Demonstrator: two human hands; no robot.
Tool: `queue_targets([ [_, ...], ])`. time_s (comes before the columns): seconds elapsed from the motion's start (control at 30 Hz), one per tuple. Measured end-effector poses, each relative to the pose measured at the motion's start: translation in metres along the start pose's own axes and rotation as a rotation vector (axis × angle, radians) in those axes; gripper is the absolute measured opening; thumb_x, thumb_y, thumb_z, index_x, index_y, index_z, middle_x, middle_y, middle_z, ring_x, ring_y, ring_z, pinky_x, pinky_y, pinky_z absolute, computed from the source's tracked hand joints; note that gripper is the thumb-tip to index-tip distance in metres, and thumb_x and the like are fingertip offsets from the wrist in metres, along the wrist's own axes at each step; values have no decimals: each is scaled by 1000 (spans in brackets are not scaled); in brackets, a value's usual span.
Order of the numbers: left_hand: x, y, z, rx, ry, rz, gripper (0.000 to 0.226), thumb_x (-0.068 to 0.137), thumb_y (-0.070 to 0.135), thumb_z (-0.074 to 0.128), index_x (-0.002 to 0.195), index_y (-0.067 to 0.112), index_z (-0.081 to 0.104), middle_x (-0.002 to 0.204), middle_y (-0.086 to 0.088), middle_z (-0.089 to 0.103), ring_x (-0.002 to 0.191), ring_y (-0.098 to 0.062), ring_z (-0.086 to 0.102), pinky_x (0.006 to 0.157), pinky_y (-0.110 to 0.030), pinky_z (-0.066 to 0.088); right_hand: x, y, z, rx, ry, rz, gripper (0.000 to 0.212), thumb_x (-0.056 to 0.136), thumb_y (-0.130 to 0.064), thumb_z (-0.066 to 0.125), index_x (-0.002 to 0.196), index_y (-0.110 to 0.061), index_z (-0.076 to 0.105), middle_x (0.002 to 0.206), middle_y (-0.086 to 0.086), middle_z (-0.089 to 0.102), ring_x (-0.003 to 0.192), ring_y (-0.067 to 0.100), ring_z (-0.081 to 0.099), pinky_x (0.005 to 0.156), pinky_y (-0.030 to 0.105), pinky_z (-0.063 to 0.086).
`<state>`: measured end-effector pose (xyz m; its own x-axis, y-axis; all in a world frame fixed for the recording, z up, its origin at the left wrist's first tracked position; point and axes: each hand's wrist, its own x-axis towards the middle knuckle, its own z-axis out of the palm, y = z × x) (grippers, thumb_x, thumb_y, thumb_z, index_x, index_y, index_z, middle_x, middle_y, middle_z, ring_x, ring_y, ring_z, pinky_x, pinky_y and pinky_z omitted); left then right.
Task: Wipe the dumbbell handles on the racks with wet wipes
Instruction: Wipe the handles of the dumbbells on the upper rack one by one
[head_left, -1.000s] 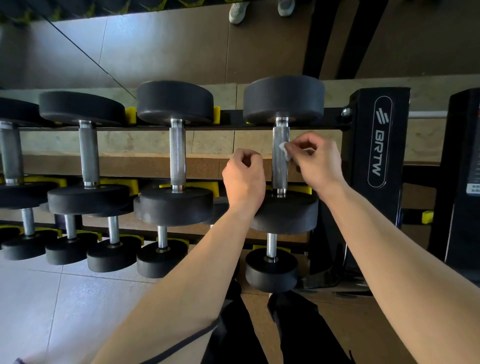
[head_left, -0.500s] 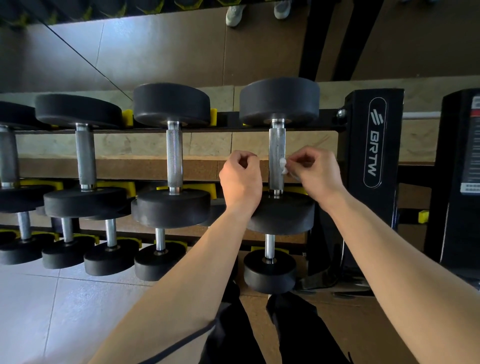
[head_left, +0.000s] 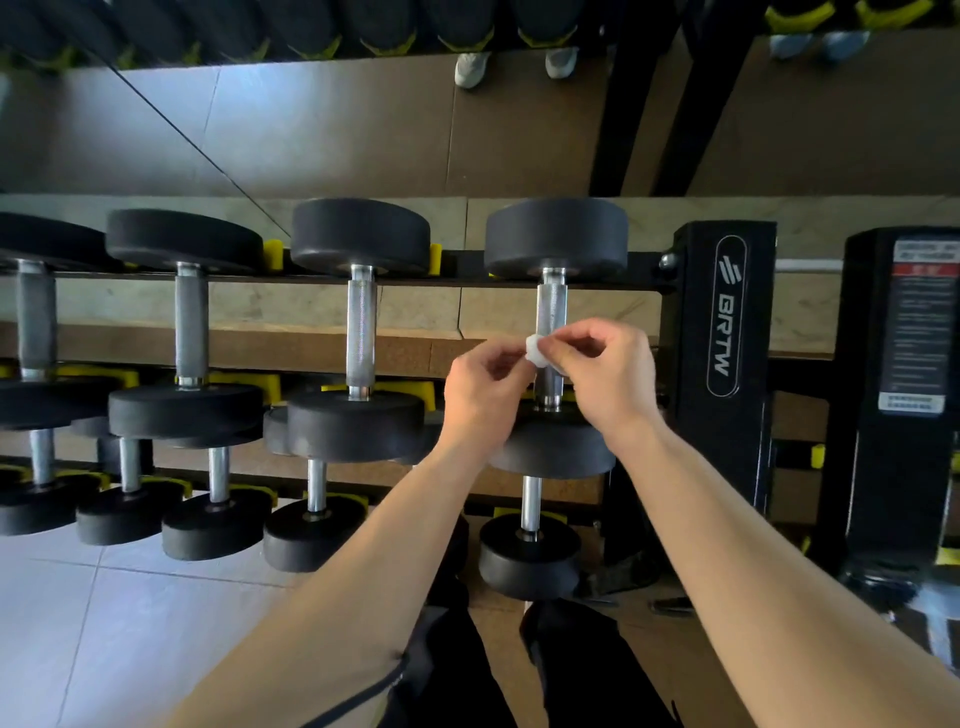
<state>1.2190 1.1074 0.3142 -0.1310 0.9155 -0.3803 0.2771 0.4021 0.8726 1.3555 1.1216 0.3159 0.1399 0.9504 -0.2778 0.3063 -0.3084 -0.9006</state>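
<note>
Left hand (head_left: 485, 387) and right hand (head_left: 608, 374) pinch the balled wipe (head_left: 535, 352) together. The handle (head_left: 550, 312), upright in frame, stands just behind it.

White shoes (head_left: 514, 65), perhaps mirrored, above; pale floor tiles (head_left: 104, 623) below.

Both forearms reaching forward; left hand (head_left: 485, 387) and right hand (head_left: 605, 374) meeting at fingertips, both pinching wadded wet wipe (head_left: 535, 352).
</note>
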Motion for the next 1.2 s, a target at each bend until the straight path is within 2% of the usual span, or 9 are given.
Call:
queue_targets([
  [0.1, -3, 6, -8, -135, 7, -57, 9, 92, 20, 74, 100, 19, 75, 90, 2, 77, 88, -13, 74, 86, -36, 62, -4, -6, 7, 6, 8, 6, 13, 89, -25, 75, 100, -18, 78, 91, -10, 73, 87, 5, 68, 77, 21, 55],
  [0.27, -4, 15, -11, -308, -16, -117, 14, 91, 21, 75, 103, 14, 73, 94, -2, 78, 90, -16, 76, 82, -29, 62, -5, -9, 6, 4, -40, 54, 16, 91, -29, 73, 105, -21, 77, 93, -11, 73, 87, 4, 68, 68, 13, 53],
  [0.37, 3, 14, -10, -218, 49, -147, 12, 87, 20, 80, 96, 22, 72, 89, 4, 76, 84, -7, 73, 74, -20, 59, -7, -7, 1, 9, -39, 86, 18, 95, -28, 68, 110, -22, 77, 99, -13, 73, 95, 3, 66, 73, 12, 50],
  [0.5, 16, 5, -8, -19, 96, -133, 19, 88, 20, 78, 95, 34, 68, 95, 16, 69, 90, 2, 64, 73, -13, 46, -17, 11, -3, -9, 184, 213, 20, 99, -23, 58, 113, -22, 73, 108, -11, 69, 95, -2, 60, 74, 11, 41],
  [0.63, 20, -1, 2, 66, 28, -81, 18, 89, 21, 78, 105, 28, 73, 93, 18, 68, 88, 7, 61, 73, -9, 43, -27, 27, 17, -155, 267, 236, 21, 100, -23, 54, 109, -20, 72, 112, -4, 64, 91, 4, 57, 75, 17, 43],
  [0.73, 20, -6, -1, 139, -12, -75, 11, 86, 26, 80, 94, 28, 73, 88, 18, 68, 84, 5, 62, 70, -9, 42, -25, 27, 22, -137, 316, 231, 21, 98, -21, 51, 101, -21, 71, 106, -4, 65, 88, 4, 58, 74, 19, 43],
  [0.9, 21, -10, -13, 345, -228, -69, 11, 84, 27, 82, 89, 27, 73, 91, 12, 70, 88, -2, 64, 73, -17, 48, -28, 24, 20, -95, 343, 236, 21, 94, -16, 50, 85, -20, 68, 95, -3, 65, 81, 4, 57, 69, 18, 41],
  [1.1, 30, 0, 3, 92, 27, -87, 9, 89, 21, 77, 95, 25, 72, 89, 16, 67, 85, 4, 61, 71, -8, 41, -28, 23, 20, -102, 327, 247, 22, 95, -15, 48, 86, -15, 69, 93, -1, 64, 78, 5, 56, 65, 18, 39],
  [1.2, 30, -1, 3, 122, -5, -69, 8, 89, 19, 76, 92, 26, 73, 89, 17, 67, 87, 4, 62, 73, -9, 42, -29, 22, 20, -110, 316, 250, 22, 96, -15, 48, 88, -14, 69, 93, -1, 64, 78, 2, 56, 64, 14, 37],
])
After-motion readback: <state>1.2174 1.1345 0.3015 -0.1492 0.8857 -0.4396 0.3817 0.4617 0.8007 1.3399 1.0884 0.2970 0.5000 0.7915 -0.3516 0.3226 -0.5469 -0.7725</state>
